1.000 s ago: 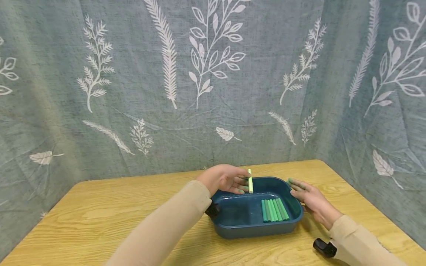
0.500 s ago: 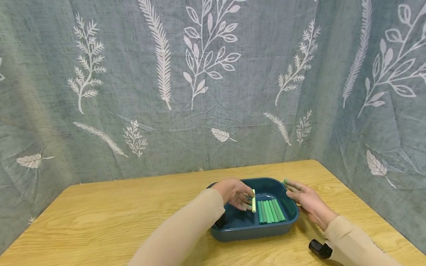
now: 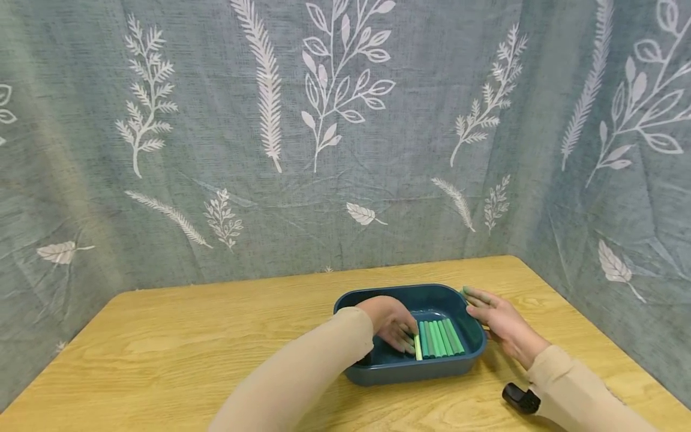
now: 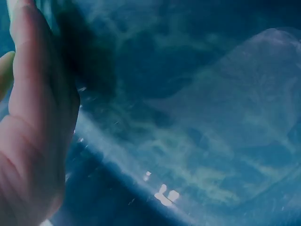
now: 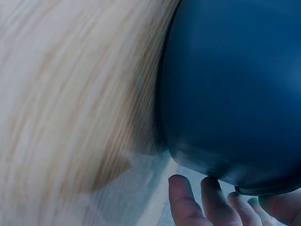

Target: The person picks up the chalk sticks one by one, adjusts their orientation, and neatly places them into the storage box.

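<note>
My left hand (image 3: 394, 327) reaches down inside a dark blue tray (image 3: 412, 373) and pinches a pale yellow-green chalk stick (image 3: 418, 350). This stick stands close beside the left end of a row of several green chalk sticks (image 3: 439, 340) on the tray floor. At the left edge of the left wrist view, a bit of the yellow-green chalk (image 4: 5, 73) shows beside the hand (image 4: 35, 122). My right hand (image 3: 502, 321) rests at the tray's right end, its fingers extended by the rim. From the right wrist, the fingers (image 5: 184, 202) appear against the tray's outer wall (image 5: 225, 94).
A wooden table (image 3: 189, 348) carries the tray, with bare wood to the left. Behind and at the sides hangs a grey-blue curtain (image 3: 302, 228) with white leaf prints. A black wrist device (image 3: 520, 398) sits under the right sleeve.
My left hand has lowered from above the tray's back rim into the tray, bringing the yellow-green chalk stick beside the green row. The right hand stays at the right end.
</note>
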`<state>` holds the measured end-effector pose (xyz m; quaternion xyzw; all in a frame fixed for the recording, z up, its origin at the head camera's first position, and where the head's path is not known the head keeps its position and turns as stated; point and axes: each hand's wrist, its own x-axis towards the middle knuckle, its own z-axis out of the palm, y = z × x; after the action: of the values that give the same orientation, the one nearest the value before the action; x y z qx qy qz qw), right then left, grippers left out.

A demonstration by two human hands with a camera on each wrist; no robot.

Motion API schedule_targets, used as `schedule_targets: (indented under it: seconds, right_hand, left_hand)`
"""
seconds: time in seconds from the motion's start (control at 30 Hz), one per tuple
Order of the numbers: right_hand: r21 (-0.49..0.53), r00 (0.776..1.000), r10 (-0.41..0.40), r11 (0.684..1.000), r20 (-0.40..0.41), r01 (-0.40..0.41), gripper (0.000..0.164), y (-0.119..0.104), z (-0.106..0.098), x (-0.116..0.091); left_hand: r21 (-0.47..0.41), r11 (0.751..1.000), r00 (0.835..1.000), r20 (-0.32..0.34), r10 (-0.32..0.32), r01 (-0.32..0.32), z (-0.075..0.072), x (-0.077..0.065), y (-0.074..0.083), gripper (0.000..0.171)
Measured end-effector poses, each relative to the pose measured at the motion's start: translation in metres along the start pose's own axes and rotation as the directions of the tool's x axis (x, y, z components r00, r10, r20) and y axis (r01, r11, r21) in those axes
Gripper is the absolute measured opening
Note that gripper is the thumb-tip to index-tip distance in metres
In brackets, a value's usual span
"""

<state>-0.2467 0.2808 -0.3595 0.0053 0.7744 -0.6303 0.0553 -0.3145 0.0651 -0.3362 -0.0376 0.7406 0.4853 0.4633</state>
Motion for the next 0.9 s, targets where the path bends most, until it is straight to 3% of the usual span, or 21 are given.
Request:
schedule_targets:
  seconds: [0.2,0.37,0.63,0.77,0.9]
  right_hand:
    - [-0.011,1.0,0.018,1.0,-0.001,-0.018,0.059,0.003,-0.003,-0.001]
    - [-0.019,1.0,0.022,1.0,0.013,-0.022,0.06,0.004,-0.002,0.0]
    - [-0.005,1.0,0.019,1.0,0.015,-0.019,0.06,0.002,-0.005,0.01]
    - [-0.009,0.999,0.041,0.999,0.005,-0.041,0.061,0.005,-0.009,0.01]
    - [-0.038,0.999,0.049,0.998,-0.02,-0.049,0.062,0.002,-0.016,0.011]
  left_hand:
    - [0.06,0.998,0.999,0.038,0.032,-0.034,0.005,0.004,-0.003,0.041]
    - [-0.023,0.999,0.999,0.035,0.04,-0.04,-0.005,0.0,-0.002,0.043]
    - [-0.039,0.979,0.979,-0.011,0.201,-0.202,-0.036,-0.032,0.016,0.044]
    - [-0.059,0.963,0.964,-0.054,0.261,-0.264,-0.052,-0.048,0.011,0.046]
    - [-0.048,0.938,0.933,-0.136,0.334,-0.343,-0.072,-0.067,-0.004,0.047]
